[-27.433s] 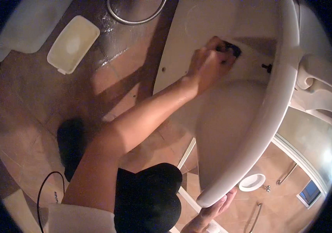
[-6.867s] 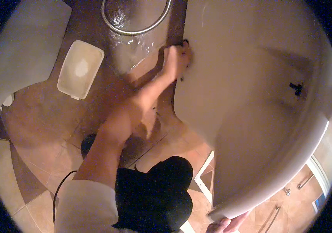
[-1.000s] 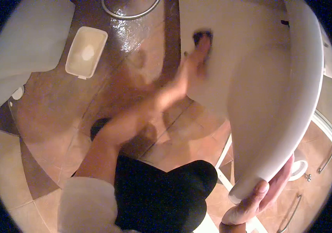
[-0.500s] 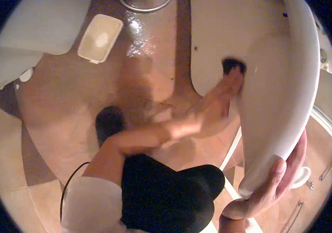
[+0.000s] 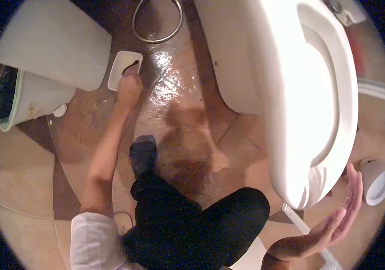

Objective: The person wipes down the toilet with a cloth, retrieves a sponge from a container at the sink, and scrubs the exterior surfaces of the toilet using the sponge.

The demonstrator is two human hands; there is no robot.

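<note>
My left hand (image 5: 130, 87) reaches down into a white rectangular tub (image 5: 112, 78) on the floor, its fingers closed round a dark pad (image 5: 132, 65). To the right stands a large white ceramic fixture (image 5: 275, 112) with a smooth curved side and a hollow bowl on top. Near its lower right rim my right hand (image 5: 336, 220) is held up, fingers stretched and thumb apart, with nothing in it. Whether that hand touches the rim is not clear.
Wet, shiny tiles (image 5: 165, 85) lie between the tub and the fixture. A metal hose (image 5: 156, 41) loops at the top. At left are a pale panel-like object (image 5: 57, 40) and a bin (image 5: 44, 96) with a dark opening. My legs (image 5: 192, 220) are below; a white cylinder (image 5: 378, 182) stands right.
My left hand has moved with the dark pad from the fixture's side to the tub. My right hand, earlier against the fixture's rim, now has its fingers stretched out. The view has shifted, showing the bowl.
</note>
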